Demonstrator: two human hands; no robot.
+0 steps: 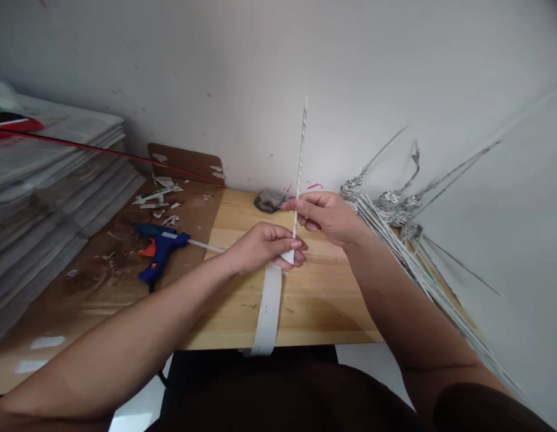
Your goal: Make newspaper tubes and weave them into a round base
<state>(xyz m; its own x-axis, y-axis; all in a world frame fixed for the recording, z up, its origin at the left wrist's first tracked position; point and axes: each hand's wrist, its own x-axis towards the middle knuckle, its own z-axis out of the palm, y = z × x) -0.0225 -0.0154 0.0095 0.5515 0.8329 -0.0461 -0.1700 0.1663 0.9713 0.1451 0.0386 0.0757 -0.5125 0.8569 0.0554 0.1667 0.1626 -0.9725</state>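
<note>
Upright in front of me stands a thin rolled paper tube (302, 141), white with grey print marks spiralling along it. My left hand (272, 246) is closed around its lower end, thumb pressed on it, where a wider white flap of paper (288, 256) shows. Higher up, my right hand (321, 216) pinches the tube between thumb and fingers. Directly beneath my left hand, a long white paper strip (266, 312) lies on the wooden tabletop (323, 300) and bends over its front edge. Whether the strip joins the tube is hidden by my fingers.
A blue glue gun (164, 249) with a glue stick lies at left, near paper scraps (159, 198). Stacked newspapers (57, 180) stand far left. A grey cloth (268, 201) sits by the wall. Woven paper pieces (389, 207) and a bundle of paper tubes (409, 264) lie right.
</note>
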